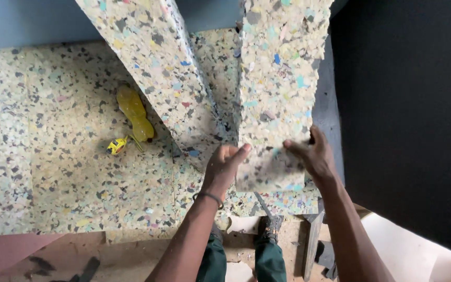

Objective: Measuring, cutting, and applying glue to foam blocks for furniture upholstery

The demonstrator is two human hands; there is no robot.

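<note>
Above the big speckled foam sheet [69,172], an upright foam slab [277,78] is held at its lower end, the left hand [224,166] and right hand [311,152] each closed on an edge; next, steady guiding seems called for.

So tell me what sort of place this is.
Probably a foam or upholstery workshop: big slabs of speckled rebonded foam, a cut foam strip gripped by the left hand and right hand, and a yellow tape measure.
</note>
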